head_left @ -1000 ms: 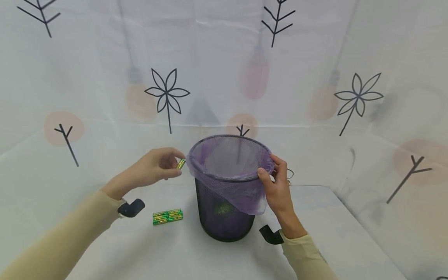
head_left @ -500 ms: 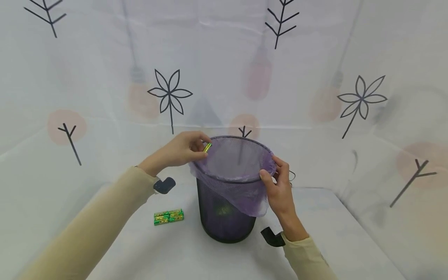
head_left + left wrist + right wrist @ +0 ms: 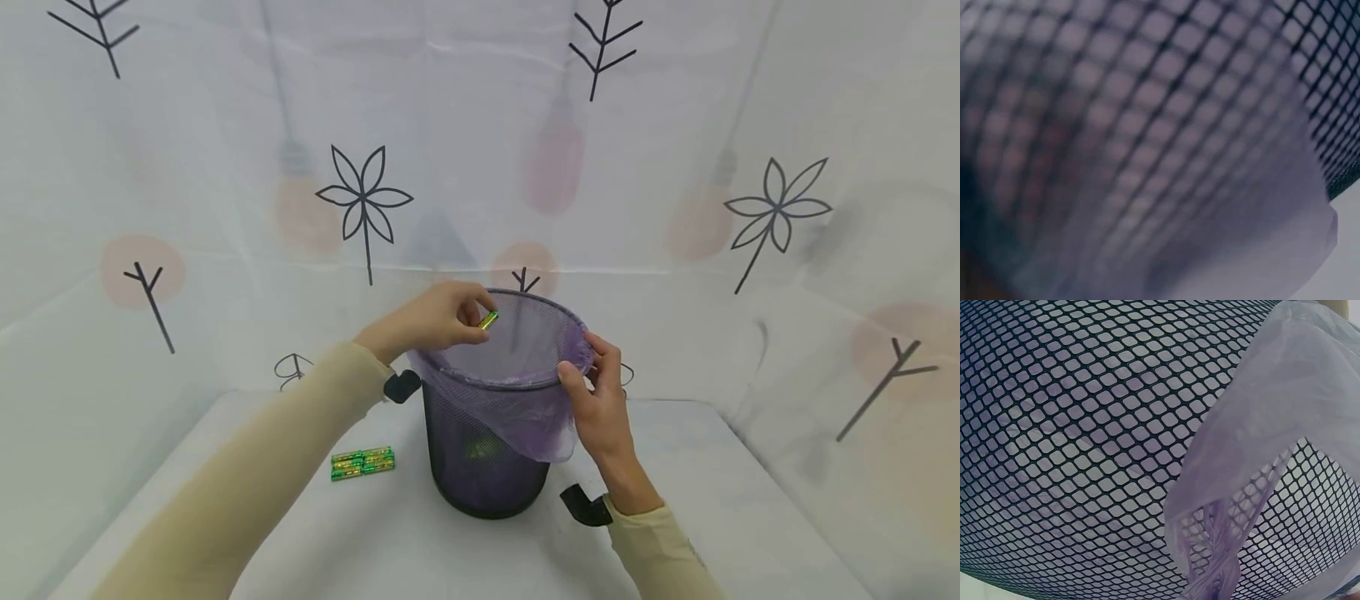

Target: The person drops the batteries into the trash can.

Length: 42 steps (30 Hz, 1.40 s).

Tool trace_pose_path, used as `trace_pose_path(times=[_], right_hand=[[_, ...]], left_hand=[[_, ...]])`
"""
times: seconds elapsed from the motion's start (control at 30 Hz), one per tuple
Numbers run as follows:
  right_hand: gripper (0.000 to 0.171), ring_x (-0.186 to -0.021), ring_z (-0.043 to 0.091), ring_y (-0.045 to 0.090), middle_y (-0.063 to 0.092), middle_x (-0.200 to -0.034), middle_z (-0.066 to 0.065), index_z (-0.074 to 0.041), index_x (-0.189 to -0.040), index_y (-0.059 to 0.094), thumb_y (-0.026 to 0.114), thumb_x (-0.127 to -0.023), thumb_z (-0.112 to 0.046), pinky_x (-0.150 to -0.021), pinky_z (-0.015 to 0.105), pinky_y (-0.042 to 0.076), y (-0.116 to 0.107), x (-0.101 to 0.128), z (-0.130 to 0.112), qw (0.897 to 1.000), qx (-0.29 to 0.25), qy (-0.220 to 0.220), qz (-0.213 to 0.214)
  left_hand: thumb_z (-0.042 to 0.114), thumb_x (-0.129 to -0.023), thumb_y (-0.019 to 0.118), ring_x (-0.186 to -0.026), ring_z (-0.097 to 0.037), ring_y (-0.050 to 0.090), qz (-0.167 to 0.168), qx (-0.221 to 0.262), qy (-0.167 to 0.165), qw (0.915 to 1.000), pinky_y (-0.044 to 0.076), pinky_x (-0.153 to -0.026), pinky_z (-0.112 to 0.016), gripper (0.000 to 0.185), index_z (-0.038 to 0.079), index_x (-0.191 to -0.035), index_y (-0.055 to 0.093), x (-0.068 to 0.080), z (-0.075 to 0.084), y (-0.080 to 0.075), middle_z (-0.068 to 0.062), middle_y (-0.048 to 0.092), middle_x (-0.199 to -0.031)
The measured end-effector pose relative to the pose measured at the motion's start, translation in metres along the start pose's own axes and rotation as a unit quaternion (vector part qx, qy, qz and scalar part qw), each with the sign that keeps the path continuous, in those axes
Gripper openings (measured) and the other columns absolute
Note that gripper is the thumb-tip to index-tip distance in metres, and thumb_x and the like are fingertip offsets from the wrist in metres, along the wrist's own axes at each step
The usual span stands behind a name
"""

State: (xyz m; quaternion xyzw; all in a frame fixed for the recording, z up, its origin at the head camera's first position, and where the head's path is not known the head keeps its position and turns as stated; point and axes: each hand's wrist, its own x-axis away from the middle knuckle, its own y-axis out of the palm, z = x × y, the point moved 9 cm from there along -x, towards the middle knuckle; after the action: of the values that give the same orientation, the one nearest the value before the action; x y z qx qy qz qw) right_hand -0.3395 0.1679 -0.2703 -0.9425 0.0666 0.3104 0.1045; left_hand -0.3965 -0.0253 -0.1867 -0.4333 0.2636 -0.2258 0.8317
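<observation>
In the head view my left hand (image 3: 442, 317) pinches a small green-and-gold battery (image 3: 488, 320) between thumb and fingers, over the mouth of a black mesh wastebasket (image 3: 480, 467). A thin purple bin liner (image 3: 517, 421) lines the basket and folds over its rim. My right hand (image 3: 603, 412) grips the rim and liner on the right side, thumb in front. Through the mesh low in the basket shows a blurred greenish patch. The left wrist view holds only blurred mesh and liner; the right wrist view shows the mesh wall (image 3: 1104, 425) and hanging liner (image 3: 1266, 406) close up.
Left of the basket, several green-and-gold batteries (image 3: 363, 463) lie side by side in a block on the white table (image 3: 337, 542). A patterned white cloth backdrop (image 3: 465, 167) rises behind and on both sides.
My left hand has carried the battery rightward, from outside the basket's left rim to over its opening. My right hand keeps its hold on the rim, and the block of batteries stays put.
</observation>
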Motion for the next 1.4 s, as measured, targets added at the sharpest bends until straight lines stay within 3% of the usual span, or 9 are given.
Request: trace_pose_path(times=[0.1, 0.33, 0.7, 1.0, 1.4], right_hand=[[0.056, -0.113, 0.017, 0.046, 0.042, -0.137, 0.013, -0.014, -0.144, 0.027, 0.054, -0.095, -0.017, -0.084, 0.02, 0.041, 0.001, 0.0, 0.0, 1.0, -0.002, -0.002, -0.001], [0.056, -0.114, 0.018, 0.047, 0.043, -0.136, 0.012, -0.014, -0.144, 0.028, 0.055, -0.094, -0.016, -0.085, 0.019, 0.041, 0.0, -0.001, -0.002, 1.0, 0.0, -0.009, 0.003], [0.056, -0.113, 0.018, 0.046, 0.043, -0.136, 0.012, -0.013, -0.144, 0.028, 0.055, -0.094, -0.016, -0.087, 0.023, 0.041, -0.001, 0.0, -0.001, 1.0, -0.001, -0.007, -0.002], [0.056, -0.114, 0.018, 0.047, 0.044, -0.135, 0.012, -0.014, -0.144, 0.029, 0.055, -0.094, -0.017, -0.086, 0.023, 0.041, 0.0, 0.0, -0.001, 1.0, 0.001, -0.007, -0.002], [0.056, -0.114, 0.018, 0.046, 0.043, -0.136, 0.012, -0.014, -0.144, 0.027, 0.055, -0.095, -0.017, -0.085, 0.021, 0.041, 0.0, -0.002, -0.001, 1.0, -0.008, 0.001, -0.004]], left_hand=[[0.016, -0.087, 0.069, -0.08, -0.017, 0.06, -0.012, -0.017, -0.006, 0.9998, 0.049, -0.07, -0.031, 0.033, 0.015, -0.119, 0.06, -0.002, -0.001, 0.01, -0.003, 0.061, -0.088], [0.011, -0.088, 0.068, -0.07, -0.016, 0.057, -0.029, -0.048, 0.012, 0.9984, 0.048, -0.067, -0.03, 0.033, 0.011, -0.12, 0.059, -0.004, 0.005, 0.023, -0.004, 0.062, -0.087], [0.01, -0.088, 0.068, -0.071, -0.015, 0.055, -0.065, -0.077, 0.001, 0.9949, 0.046, -0.066, -0.028, 0.033, 0.011, -0.119, 0.059, -0.008, 0.007, 0.037, -0.003, 0.061, -0.089], [0.01, -0.088, 0.067, -0.065, -0.013, 0.053, -0.075, -0.084, -0.004, 0.9936, 0.045, -0.063, -0.027, 0.033, 0.011, -0.12, 0.058, -0.008, 0.007, 0.04, -0.002, 0.06, -0.086], [0.014, -0.089, 0.066, -0.078, -0.017, 0.056, -0.054, -0.122, -0.001, 0.9911, 0.047, -0.072, -0.031, 0.035, 0.009, -0.123, 0.057, -0.01, 0.009, 0.036, -0.004, 0.059, -0.092]])
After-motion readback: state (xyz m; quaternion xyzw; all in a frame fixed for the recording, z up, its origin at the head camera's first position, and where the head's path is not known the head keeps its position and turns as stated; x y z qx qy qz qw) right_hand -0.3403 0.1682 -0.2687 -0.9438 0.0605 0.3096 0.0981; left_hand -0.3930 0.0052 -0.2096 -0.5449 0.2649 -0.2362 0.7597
